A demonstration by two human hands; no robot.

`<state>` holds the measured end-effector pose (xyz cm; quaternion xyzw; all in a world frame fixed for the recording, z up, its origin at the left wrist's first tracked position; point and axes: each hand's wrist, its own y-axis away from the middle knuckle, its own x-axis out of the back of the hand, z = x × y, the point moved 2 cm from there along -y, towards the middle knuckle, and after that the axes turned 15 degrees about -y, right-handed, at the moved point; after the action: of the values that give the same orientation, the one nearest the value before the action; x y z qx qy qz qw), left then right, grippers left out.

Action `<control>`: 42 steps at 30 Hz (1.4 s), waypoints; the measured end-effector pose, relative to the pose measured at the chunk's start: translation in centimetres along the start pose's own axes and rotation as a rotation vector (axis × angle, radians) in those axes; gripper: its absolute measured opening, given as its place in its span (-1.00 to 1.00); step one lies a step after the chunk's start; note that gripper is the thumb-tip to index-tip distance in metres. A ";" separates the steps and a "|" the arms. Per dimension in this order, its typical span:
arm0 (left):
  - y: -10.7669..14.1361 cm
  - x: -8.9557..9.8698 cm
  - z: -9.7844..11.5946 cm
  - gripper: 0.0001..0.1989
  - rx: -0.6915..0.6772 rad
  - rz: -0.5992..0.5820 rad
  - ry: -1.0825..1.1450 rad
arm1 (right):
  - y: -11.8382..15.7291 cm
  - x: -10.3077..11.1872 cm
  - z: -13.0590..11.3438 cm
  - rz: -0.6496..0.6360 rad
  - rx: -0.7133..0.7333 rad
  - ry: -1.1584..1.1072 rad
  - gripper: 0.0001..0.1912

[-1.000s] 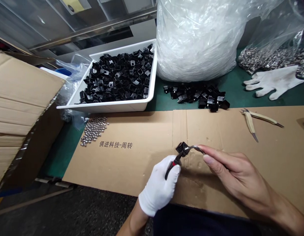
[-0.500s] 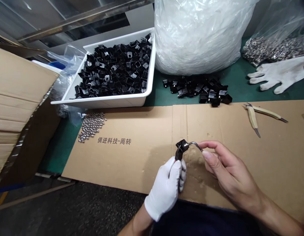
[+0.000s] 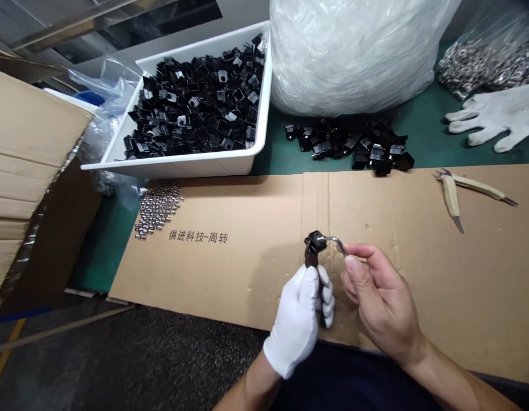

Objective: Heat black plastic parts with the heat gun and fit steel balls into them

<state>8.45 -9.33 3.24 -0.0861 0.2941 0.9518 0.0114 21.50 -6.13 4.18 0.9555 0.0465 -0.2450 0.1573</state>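
My gloved left hand (image 3: 297, 319) grips a small black plastic part (image 3: 314, 242) from below, with a dark stem running down through the white fingers. A curved metal wire (image 3: 336, 242) arcs right from the part. My bare right hand (image 3: 379, 297) pinches the wire's far end between thumb and forefinger. Both hands work just above a flattened cardboard sheet (image 3: 230, 274) printed with dark Chinese characters. The lower stem is hidden by my left glove.
A white tray (image 3: 178, 168) heaped with black parts stands beyond the cardboard, beside a large plastic sack (image 3: 350, 57). Loose black parts (image 3: 345, 145), pliers (image 3: 459, 191), small steel pieces (image 3: 157, 210), a white glove (image 3: 495, 117) and bagged metal rings (image 3: 482, 65) lie around. Stacked cardboard (image 3: 28, 171) rises at left.
My left hand has turned, showing its fingertips behind the part. My right hand has drawn closer to it along the wire. The whole scene has shifted up in view as my head tilted.
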 end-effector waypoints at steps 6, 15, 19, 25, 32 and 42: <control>0.1 0.0 0.0 -0.56 -0.006 0.009 -0.039 | 0.3 -0.8 1.0 0.038 0.069 -0.063 -0.84; 0.0 1.5 1.5 -0.52 0.066 -0.054 -0.162 | -1.3 1.9 -0.1 -0.033 0.021 0.118 -0.79; 0.3 2.6 2.2 -0.53 0.102 -0.120 -0.277 | -2.3 2.8 -3.2 -0.135 -0.086 0.285 -0.73; 0.2 3.4 2.5 -0.53 0.112 -0.194 -0.400 | -3.0 2.9 -6.0 -0.212 -0.160 0.454 -0.71; 0.0 4.3 3.3 -0.54 0.087 -0.255 -0.533 | -3.7 3.0 -7.3 -0.269 -0.179 0.519 -0.69; -0.1 5.2 4.4 -0.55 -0.024 -0.342 -0.777 | -4.3 4.5 -8.1 -0.335 -0.345 0.476 -0.60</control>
<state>2.68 -6.96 5.87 0.2316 0.2381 0.9012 0.2784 28.37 0.65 7.57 0.9243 0.2791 -0.0260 0.2590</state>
